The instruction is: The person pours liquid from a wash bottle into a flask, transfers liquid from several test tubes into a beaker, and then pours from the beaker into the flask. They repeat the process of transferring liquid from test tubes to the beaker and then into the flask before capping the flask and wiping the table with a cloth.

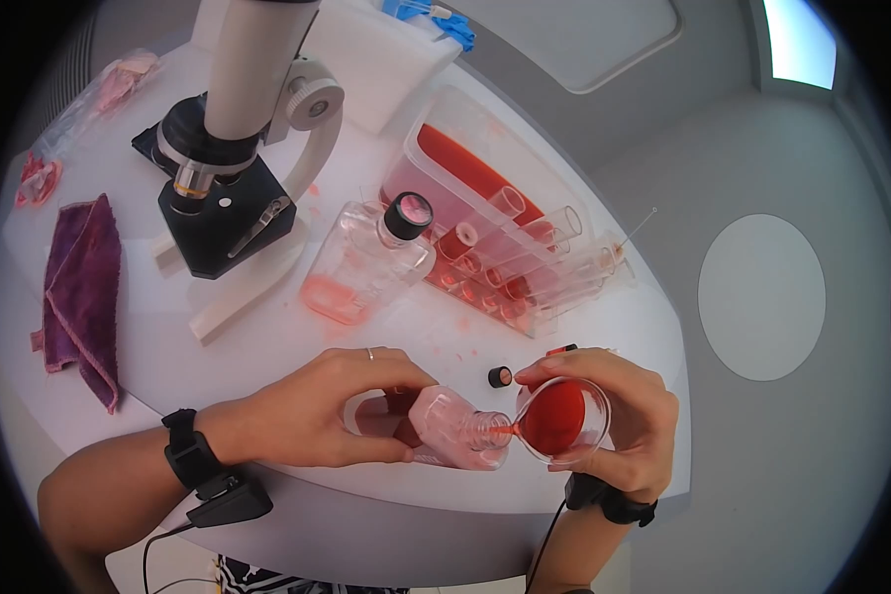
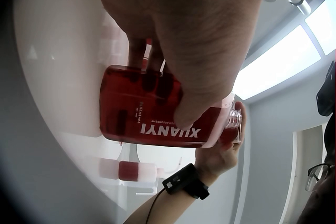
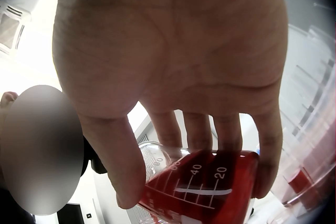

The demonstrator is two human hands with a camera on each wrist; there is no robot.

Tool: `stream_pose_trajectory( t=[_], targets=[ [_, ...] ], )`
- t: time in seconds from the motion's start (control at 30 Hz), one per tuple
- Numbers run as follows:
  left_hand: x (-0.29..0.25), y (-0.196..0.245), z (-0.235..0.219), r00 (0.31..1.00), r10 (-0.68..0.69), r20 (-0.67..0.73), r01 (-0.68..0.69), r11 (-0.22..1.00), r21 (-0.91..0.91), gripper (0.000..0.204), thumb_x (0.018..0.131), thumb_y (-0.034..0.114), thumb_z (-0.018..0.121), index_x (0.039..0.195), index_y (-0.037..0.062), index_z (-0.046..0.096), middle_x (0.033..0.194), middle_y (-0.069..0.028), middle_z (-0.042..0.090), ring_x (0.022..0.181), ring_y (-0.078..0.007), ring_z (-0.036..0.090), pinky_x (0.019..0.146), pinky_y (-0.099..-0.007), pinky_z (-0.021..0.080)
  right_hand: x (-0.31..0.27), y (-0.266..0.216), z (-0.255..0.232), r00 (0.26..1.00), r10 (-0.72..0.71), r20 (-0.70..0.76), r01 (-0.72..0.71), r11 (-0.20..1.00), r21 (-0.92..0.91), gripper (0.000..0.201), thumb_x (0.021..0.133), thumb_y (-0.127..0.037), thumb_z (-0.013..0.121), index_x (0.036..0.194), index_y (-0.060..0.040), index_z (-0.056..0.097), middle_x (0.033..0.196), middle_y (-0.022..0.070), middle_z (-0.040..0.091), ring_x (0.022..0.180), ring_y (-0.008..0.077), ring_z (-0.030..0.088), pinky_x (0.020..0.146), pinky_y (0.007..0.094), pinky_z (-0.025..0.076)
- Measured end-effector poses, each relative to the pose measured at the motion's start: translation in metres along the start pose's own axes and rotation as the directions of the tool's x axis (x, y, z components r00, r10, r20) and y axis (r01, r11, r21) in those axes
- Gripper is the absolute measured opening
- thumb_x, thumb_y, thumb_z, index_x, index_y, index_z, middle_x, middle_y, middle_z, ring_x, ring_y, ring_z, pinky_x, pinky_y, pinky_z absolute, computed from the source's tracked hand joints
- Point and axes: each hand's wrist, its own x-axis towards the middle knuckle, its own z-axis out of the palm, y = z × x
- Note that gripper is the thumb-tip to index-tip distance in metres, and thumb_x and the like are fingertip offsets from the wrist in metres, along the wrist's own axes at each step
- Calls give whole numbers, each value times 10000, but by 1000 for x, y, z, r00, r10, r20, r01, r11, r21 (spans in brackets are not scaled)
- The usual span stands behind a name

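Lower centre: left hand (image 1: 307, 411) curled round clear plastic bottle (image 1: 447, 424), right hand (image 1: 636, 411) gripping graduated glass beaker (image 1: 592, 421); pour underway, red liquid (image 1: 552, 416) in both, beaker not emptied.

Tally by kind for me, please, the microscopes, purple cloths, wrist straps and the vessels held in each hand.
Microscope: 1
Purple cloth: 1
Wrist straps: 2
Bottle in left hand: 1
Beaker in right hand: 1
Total: 6
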Motion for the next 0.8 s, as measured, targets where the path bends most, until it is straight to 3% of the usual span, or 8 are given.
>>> stream_pose_trajectory(
  t=[0.37,0.43,0.8],
  targets=[
    [0,1,-1,1000,-3,8,3,1000,1,512,847,135,842,1311,18,660,1157,-131,700,1036,-280,670,946,-389,529,0,-2,-1,1000,7,-3,-7,1000,-8,760,594,-107,930,1289,72,681,1175,268,756,1098,384,746,1084,483,506],
    [0,0,-1,1000,-1,6,1,1000,0,513,847,137,841,1312,18,659,1155,-132,700,1031,-280,671,943,-388,530,1,-2,-2,1000,-18,10,19,1000,-24,722,626,-97,943,1282,70,692,1222,231,755,1111,364,744,992,433,573],
    [0,4,-1,999,-40,7,40,999,-27,504,808,97,894,1260,17,685,1181,-144,717,1072,-297,680,963,-387,524,0,-3,-1,1000,-13,5,14,999,-39,720,617,-87,946,1272,76,695,1220,234,755,1106,366,745,982,435,576]
  ],
)
